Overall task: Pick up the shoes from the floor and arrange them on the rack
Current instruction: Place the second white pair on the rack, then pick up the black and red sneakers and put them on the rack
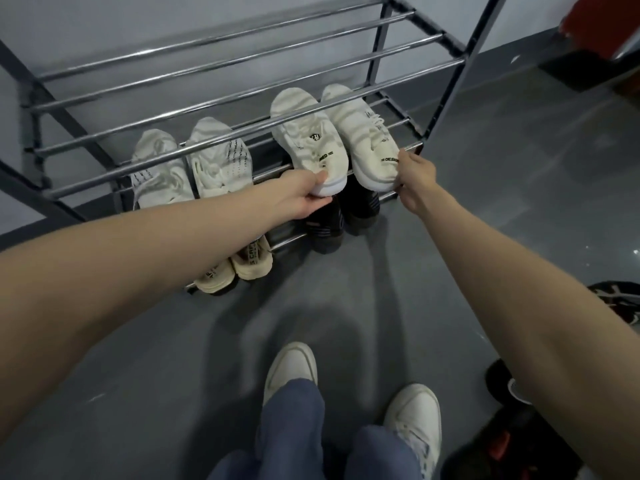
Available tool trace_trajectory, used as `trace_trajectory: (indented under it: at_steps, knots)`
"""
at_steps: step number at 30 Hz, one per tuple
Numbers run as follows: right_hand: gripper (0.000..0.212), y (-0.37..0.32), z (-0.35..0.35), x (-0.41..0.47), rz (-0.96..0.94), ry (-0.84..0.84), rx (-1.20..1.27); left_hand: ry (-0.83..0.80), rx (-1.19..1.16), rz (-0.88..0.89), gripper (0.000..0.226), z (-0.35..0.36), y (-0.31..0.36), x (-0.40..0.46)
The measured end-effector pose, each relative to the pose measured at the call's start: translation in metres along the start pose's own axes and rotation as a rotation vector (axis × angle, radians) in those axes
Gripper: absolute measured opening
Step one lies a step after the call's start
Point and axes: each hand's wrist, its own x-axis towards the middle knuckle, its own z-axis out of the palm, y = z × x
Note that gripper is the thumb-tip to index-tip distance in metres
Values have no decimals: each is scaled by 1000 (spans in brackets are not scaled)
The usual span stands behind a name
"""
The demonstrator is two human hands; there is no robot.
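Dim, cool and evenly lit from above and behind, with soft double shadows of the arms on the grey floor (346, 306) toward 12 o'clock, faint glints along the chrome rack (221, 109) bars, wide-angle bowing at the edges, slight overall softness.

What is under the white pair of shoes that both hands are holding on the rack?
Under the white pair, on a lower shelf of the rack, stands a black pair. Only its heels show; the toes are covered.

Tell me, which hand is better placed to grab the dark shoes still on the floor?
The right hand, probably. The dark shoes lie at the right edge, beside that arm. Both hands grip white shoes on the rack.
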Motion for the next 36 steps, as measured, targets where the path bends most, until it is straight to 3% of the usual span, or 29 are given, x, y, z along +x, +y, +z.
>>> trace_trajectory:
  at_steps: [4, 7, 11, 16, 19, 24, 25, 28, 30, 33, 36]
  knots:
    - [29, -8, -20, -28, 67, -94, 12, 69, 140, -34, 46, 0, -9, -8]
    - [15, -9, -57, -60, 129, -93, -69, 78, 233, -90, 45, -3, -10, -24]
    - [19, 6, -138, -102, 169, -87, -291, -44, 583, -122, 25, 3, -27, -52]
    - [19, 42, -265, -158, 241, 142, -410, -267, 1200, 50, 9, 50, -88, -81]
    - [25, 80, -317, -198, 326, 317, -360, -400, 1302, 49, 18, 83, -138, -97]
    - [13, 172, -346, -271, 441, 555, -400, -534, 1391, 1, 19, 126, -239, -114]
    - [19, 188, -344, -283, 480, 552, -401, -546, 1392, -14, 19, 130, -258, -118]
    - [67, 221, -330, -301, 560, 517, -284, -568, 1426, -71, 20, 128, -293, -121]
    - [79, 229, -319, -302, 580, 494, -250, -572, 1474, -86, 20, 119, -302, -121]
    - [47, 240, -319, -295, 597, 507, -61, -562, 1565, -81, 17, 104, -308, -118]
    - [8, 240, -331, -297, 603, 520, -66, -546, 1603, -116, 8, 93, -319, -108]
